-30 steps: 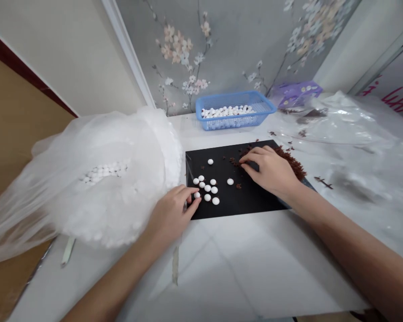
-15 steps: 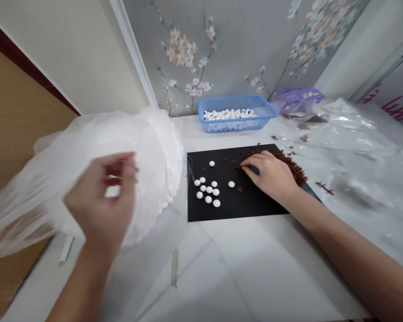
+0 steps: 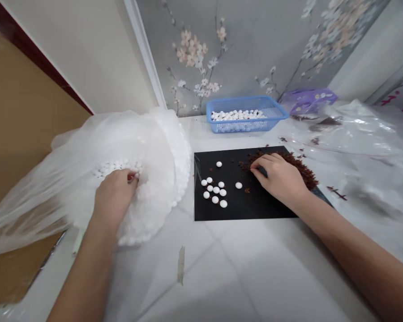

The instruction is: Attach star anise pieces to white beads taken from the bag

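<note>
bristling brown stars [image 3: 304, 169], white ovals [image 3: 223, 204]

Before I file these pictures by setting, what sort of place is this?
Probably an indoor craft workspace: a black mat with loose white pieces, a blue basket of more, and a flowered wall behind the table.

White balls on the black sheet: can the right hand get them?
Probably yes: the right hand is over the black sheet, by the brown pile, with only small brown bits between it and the white balls. The left hand is at the white netting, out of the way.
</note>
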Demonstrator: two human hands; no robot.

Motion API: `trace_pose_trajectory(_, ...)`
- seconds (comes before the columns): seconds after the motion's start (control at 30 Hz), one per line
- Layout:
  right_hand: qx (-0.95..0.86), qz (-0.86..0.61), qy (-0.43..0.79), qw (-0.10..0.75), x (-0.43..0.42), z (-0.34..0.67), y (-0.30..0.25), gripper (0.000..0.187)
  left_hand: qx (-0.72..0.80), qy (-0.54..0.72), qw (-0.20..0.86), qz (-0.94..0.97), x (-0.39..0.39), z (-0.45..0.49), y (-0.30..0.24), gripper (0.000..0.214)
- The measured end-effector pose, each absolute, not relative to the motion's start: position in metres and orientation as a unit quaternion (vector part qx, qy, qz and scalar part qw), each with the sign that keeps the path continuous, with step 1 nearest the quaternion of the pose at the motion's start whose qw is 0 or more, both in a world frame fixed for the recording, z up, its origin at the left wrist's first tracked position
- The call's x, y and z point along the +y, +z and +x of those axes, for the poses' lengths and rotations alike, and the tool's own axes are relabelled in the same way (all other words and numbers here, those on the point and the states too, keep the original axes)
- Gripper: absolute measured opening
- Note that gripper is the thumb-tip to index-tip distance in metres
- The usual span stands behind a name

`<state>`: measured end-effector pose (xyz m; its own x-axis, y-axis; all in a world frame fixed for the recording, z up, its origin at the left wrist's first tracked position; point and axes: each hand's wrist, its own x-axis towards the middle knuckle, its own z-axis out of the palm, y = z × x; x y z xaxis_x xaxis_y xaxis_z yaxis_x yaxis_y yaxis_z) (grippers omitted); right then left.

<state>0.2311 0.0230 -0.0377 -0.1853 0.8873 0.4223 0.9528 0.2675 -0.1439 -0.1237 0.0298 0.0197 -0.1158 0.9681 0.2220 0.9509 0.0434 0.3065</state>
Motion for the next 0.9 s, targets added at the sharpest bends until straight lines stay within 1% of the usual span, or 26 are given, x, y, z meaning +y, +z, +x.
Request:
trace_pose_trajectory(0.1, -0.759, -0.608, -0.078, 0.220, 0.022, 0.229, -0.035, 0.011, 0.749, 0.106, -0.032, 0.653, 0.030, -0.121, 0.023, 0.023)
trace_pose_trajectory(0.17, -0.740, -0.625, -0.071, 0.240, 0.020, 0.226, -0.032, 0.010, 0.734, 0.144, -0.069, 0.660, 0.032, -0.119, 0.025, 0.024)
trace_pose_trajectory(0.2, -0.728, -0.634, -0.062, 0.253, 0.019, 0.225, -0.030, 0.010, 0.722, 0.191, -0.085, 0.660, 0.034, -0.117, 0.026, 0.022)
trace_pose_trajectory(0.27, -0.709, -0.646, -0.041, 0.281, 0.017, 0.223, -0.027, 0.008, 0.679, 0.325, -0.101, 0.650, 0.036, -0.112, 0.027, 0.017)
trace_pose_trajectory(0.33, -0.701, -0.645, -0.015, 0.305, 0.016, 0.222, -0.025, 0.006, 0.620, 0.461, -0.099, 0.627, 0.037, -0.104, 0.029, 0.019)
trace_pose_trajectory(0.4, -0.698, -0.636, 0.019, 0.329, 0.016, 0.221, -0.025, 0.004, 0.565, 0.549, -0.064, 0.613, 0.034, -0.095, 0.030, 0.023)
trace_pose_trajectory(0.47, -0.688, -0.628, 0.062, 0.359, 0.016, 0.220, -0.025, 0.003, 0.520, 0.591, -0.008, 0.616, 0.027, -0.084, 0.030, 0.022)
trace_pose_trajectory(0.53, -0.668, -0.618, 0.111, 0.400, 0.016, 0.218, -0.025, 0.003, 0.478, 0.606, 0.056, 0.634, 0.018, -0.074, 0.030, 0.015)
trace_pose_trajectory(0.6, -0.648, -0.601, 0.165, 0.437, 0.015, 0.214, -0.025, 0.008, 0.435, 0.599, 0.093, 0.665, 0.007, -0.064, 0.027, 0.004)
trace_pose_trajectory(0.7, -0.629, -0.563, 0.265, 0.466, 0.012, 0.208, -0.023, 0.008, 0.396, 0.562, 0.114, 0.717, -0.008, -0.051, 0.022, 0.003)
trace_pose_trajectory(0.83, -0.572, -0.517, 0.415, 0.482, 0.008, 0.202, -0.018, 0.010, 0.392, 0.506, 0.149, 0.754, -0.018, -0.039, 0.016, 0.013)
trace_pose_trajectory(0.9, -0.544, -0.499, 0.468, 0.487, 0.006, 0.200, -0.015, 0.012, 0.389, 0.488, 0.136, 0.769, -0.021, -0.037, 0.015, 0.019)
